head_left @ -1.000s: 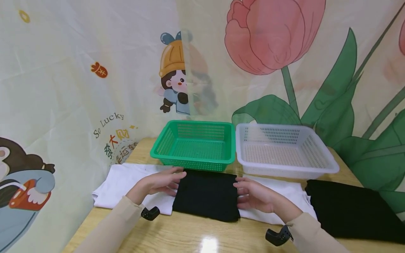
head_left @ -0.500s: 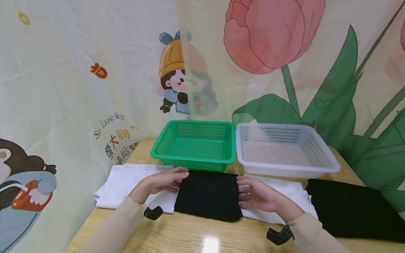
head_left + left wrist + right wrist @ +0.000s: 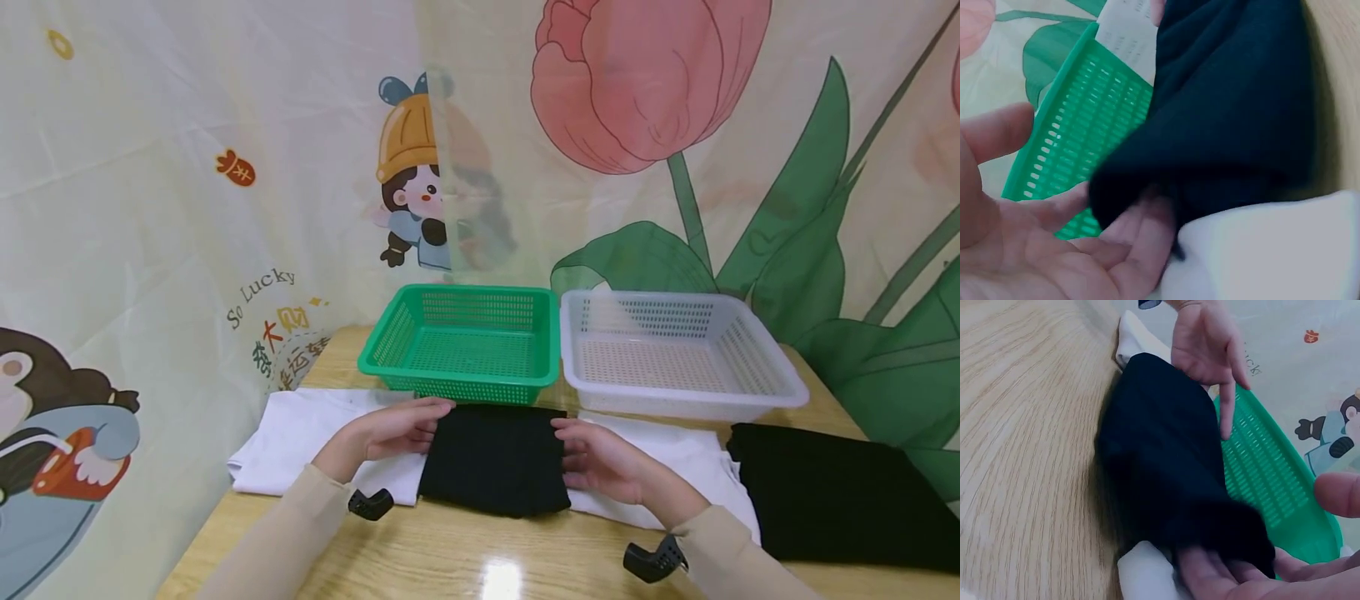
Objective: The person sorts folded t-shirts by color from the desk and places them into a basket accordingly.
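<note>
A folded black cloth lies between my two hands on the wooden table, in front of the green basket. At its left end is my left hand; in the left wrist view its fingers reach under the black cloth, with the thumb raised apart from it. My right hand is at the other end. In the right wrist view its fingers are likewise tucked beneath the cloth, the thumb standing off. The fingertips under the fabric are hidden.
Behind the cloths stand a green basket and a white basket, side by side. White folded cloths lie to the left and right of the black one. Another black cloth is at far right. A printed curtain hangs behind.
The black cloth's near edge has risen slightly between my hands. My left hand has shifted a little to the right, and the right hand slightly left since half a second ago.
</note>
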`<state>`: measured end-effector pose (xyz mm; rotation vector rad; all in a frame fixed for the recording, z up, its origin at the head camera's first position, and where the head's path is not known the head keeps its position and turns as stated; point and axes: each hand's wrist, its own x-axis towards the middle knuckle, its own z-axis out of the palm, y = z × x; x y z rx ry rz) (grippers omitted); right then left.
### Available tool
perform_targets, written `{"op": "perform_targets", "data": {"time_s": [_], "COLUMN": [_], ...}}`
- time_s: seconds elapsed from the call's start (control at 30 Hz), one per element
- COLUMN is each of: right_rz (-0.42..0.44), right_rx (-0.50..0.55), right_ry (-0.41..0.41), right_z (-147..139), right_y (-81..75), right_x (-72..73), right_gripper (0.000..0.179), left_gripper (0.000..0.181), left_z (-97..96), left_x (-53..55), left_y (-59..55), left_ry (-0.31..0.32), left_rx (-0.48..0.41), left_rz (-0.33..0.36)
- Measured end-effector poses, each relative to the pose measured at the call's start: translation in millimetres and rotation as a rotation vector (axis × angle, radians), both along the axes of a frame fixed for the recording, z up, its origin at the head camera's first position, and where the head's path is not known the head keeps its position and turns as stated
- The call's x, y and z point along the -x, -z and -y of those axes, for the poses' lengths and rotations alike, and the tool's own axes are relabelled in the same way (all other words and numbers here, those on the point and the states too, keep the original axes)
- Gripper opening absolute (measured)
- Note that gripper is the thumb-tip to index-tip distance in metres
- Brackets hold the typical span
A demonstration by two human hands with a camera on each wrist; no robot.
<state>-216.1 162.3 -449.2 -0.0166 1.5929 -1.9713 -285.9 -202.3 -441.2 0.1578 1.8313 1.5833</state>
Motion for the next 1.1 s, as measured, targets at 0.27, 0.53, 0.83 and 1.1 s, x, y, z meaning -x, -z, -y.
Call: {"op": "perform_targets", "data": {"time_s": [0.27,0.53,0.83,1.1], "right_rz": [-0.034,-0.127,-0.209,-0.284], "right_rx": [-0.009,-0.108,-0.157,-0.311], "right_ry": [-0.002,0.001,0.004,0.092], "right_z": [0.9,10.0,16.0,24.7], "right_y": [0.5,12.3,22.9,26.8], "right_x": [1.8,1.3,0.6,-1.6], "right_gripper": [0.071,0.076,0.075,0.074], "left_gripper": [0.065,0.077,0.070,0.075], "left_z": [1.5,-1.8,-6.8,-11.3], "left_x": [-4.5,-13.5,-19.3,-25.5], "left_y": [7.5,16.8,23.6,32.2], "left_ry": [-0.002,0.014,-0.004,0.016], "left_rx": [-0.097,-0.078,0.021,-0.021], "left_rz": [0.058,0.004,-0.113,-0.185]}}
